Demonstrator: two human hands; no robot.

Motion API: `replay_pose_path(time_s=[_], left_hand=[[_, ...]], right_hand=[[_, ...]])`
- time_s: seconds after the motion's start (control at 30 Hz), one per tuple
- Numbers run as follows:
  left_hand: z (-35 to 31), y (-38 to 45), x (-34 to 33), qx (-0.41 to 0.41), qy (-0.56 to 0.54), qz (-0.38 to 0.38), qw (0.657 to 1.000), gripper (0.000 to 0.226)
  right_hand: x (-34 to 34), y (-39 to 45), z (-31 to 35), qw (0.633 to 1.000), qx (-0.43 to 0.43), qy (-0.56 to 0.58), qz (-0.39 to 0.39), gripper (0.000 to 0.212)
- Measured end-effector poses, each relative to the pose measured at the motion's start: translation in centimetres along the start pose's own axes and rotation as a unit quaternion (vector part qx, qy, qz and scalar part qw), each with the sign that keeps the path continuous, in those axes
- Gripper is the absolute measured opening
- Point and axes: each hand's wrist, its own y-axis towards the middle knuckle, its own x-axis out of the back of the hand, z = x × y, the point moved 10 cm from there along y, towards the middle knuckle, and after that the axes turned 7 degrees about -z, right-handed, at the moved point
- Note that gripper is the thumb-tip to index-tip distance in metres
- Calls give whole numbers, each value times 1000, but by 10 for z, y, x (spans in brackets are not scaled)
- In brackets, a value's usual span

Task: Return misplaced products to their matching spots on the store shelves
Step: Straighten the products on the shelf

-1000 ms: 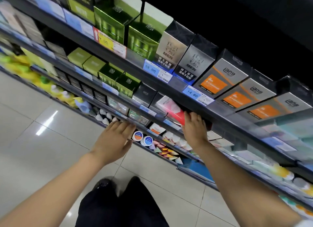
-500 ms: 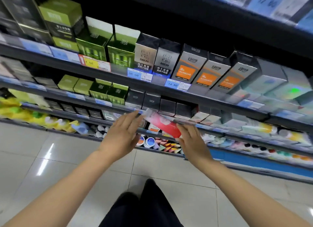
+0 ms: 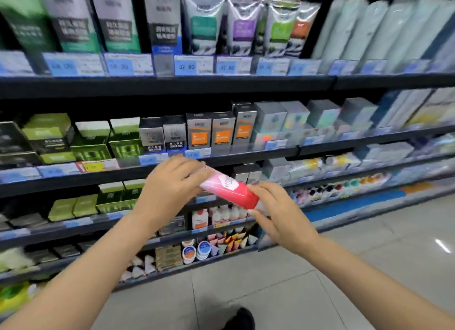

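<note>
Left hand (image 3: 172, 184): fingers curled over the pale upper end of the box (image 3: 227, 190), gripping it; half a second ago this hand was flatter, its fingers only reaching the box end

Right hand (image 3: 278, 213): fingers and thumb pinch the red lower end of the box; it held the same end half a second ago

Box: long, narrow carton, smooth and glossy, shading from pale pink at the left end to solid red at the right, white label with dark print on the upper face. Held slanting between both hands in the air in front of the shelves, apart from every shelf edge; one second ago it lay tucked in a shelf row among dark boxes. View has since lifted, so a higher shelf now shows

Shelves (image 3: 172, 85): dark flat boards with straight front lips carrying blue price tags (image 3: 193, 65) and one yellow tag (image 3: 93, 167)

Stock behind the hands: square-cornered green boxes (image 3: 91, 142), grey boxes with orange panels (image 3: 199, 132), shiny iridescent boxes (image 3: 295, 115); soft crinkled pouches (image 3: 243, 24) on the top row; small white bottles (image 3: 216, 215) and round tubs (image 3: 197, 252) lower down

Floor (image 3: 320, 280): pale glossy tiles with thin joints, open room below and to the right of the arms; a dark shoe (image 3: 242, 320) at the bottom edge
</note>
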Motion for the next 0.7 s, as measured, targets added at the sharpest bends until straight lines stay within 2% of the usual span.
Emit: replay_pose_path(time_s=[0.2,0.33,0.4,0.47,0.6,0.7], left_hand=[[-64,93,42,-123,-8,-94,988,20],[-120,152,66,-190,-13,-142,971,19],[-153,182,75,-212,-17,-162,964,21],[-186,213,83,-203,-25,-176,963,28],[-245,266,92,-104,-76,-196,972,54],[-291,297,87,-85,-70,-196,975,57]], right_hand=[[103,-11,-16,995,-87,18,-43,55],[179,-19,-42,981,-147,120,-47,56],[220,-32,-55,978,-156,124,-66,57],[261,-51,-68,977,-158,108,-98,54],[342,-101,-102,964,-169,74,-190,52],[396,-141,-132,948,-184,40,-256,60]])
